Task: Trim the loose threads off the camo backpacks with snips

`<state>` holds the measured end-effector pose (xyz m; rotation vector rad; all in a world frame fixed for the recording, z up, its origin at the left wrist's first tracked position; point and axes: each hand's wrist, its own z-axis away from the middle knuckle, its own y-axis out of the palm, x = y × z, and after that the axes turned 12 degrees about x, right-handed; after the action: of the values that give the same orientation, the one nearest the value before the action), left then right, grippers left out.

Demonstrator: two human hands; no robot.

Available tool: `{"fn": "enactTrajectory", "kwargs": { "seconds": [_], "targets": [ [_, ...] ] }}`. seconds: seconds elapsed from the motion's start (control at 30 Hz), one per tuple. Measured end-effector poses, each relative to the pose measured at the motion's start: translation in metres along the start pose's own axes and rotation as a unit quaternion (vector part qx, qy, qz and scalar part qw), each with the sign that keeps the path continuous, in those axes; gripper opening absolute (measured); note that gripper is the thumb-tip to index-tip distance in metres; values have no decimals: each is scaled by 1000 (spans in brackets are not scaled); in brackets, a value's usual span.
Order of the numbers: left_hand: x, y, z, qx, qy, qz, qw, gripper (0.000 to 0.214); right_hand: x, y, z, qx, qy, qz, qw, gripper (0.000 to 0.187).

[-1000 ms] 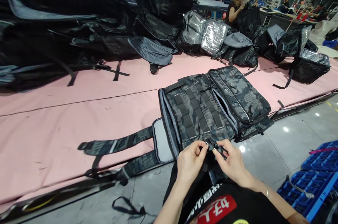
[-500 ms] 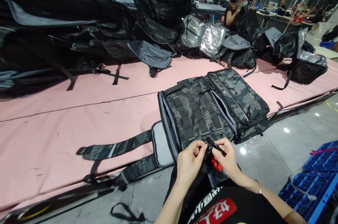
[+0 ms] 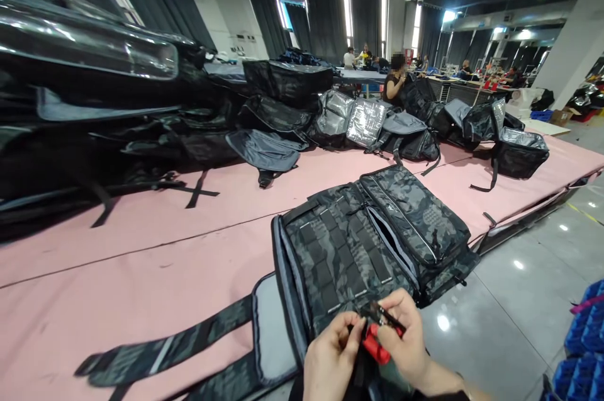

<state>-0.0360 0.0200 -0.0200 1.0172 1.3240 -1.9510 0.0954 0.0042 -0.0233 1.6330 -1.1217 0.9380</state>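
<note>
Low down, red-handled tool [image 3: 375, 344] in right hand [image 3: 406, 344] grip, touching left hand [image 3: 330, 360], backpack [image 3: 358, 243] just beyond

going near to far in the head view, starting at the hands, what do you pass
left hand and right hand gripping a small red-handled tool → camo backpack lying flat on the pink table cover → row of dark bags with silver linings → seated person → far work tables → curtained windows

Matt camouflage cloth backpack [image 3: 358, 243]
</note>
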Motion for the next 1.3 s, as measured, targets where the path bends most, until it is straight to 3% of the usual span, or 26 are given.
{"fn": "enactTrajectory", "kwargs": {
  "seconds": [0.13, 0.3, 0.43, 0.6, 0.67, 1.03, 1.17, 1.3],
  "targets": [
    [-6, -3, -1, -27, -6, -23, 999, 36, 15, -2, -15, 5, 33, 30, 999, 23],
    [-14, -4, -7, -72, -21, -63, 995, 31, 6, -10, -6, 0, 71, 65, 995, 24],
    [-6, 3, -8, -100, 40, -48, 993, 31, -1, -20, 6, -8, 93, 111, 989, 24],
    [2, 11, -3, -203, 114, -49, 971, 29, -6, -26, 6, 17, 104, 178, 978, 24],
    [2, 11, -2, -219, 124, -42, 967, 28, -9, -26, 5, 30, 104, 198, 974, 24],
    [-5, -1, 7, -163, 83, 167, 969, 35, -4, -47, 10, 40, 98, 268, 958, 24],
    [-5, -4, 8, -102, 48, 82, 990, 30, 5, -48, 11, 57, 89, 298, 949, 20],
    [-6, -6, 8, -67, 56, 6, 996, 31, 13, -45, 10, 49, 88, 329, 939, 18]
  ]
}}
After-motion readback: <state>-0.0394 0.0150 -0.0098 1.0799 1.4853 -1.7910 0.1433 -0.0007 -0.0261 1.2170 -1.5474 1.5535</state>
